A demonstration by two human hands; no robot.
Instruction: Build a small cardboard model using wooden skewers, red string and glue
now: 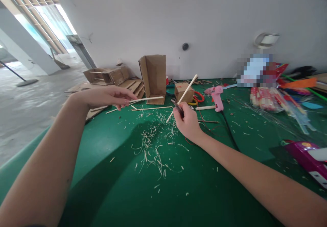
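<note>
One wooden stick [150, 98] is pinched in my left grip [112, 97], over the green desk [191, 206]. On my remote view, my right grip [188, 119] is closed around a dark hand tool [179, 111], a second stick [187, 90] slanting against it above wood shavings [149, 136].

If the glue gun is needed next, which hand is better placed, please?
Probably the right hand: it is nearer the glue gun, although it holds a tool. The left hand is farther away.
</note>
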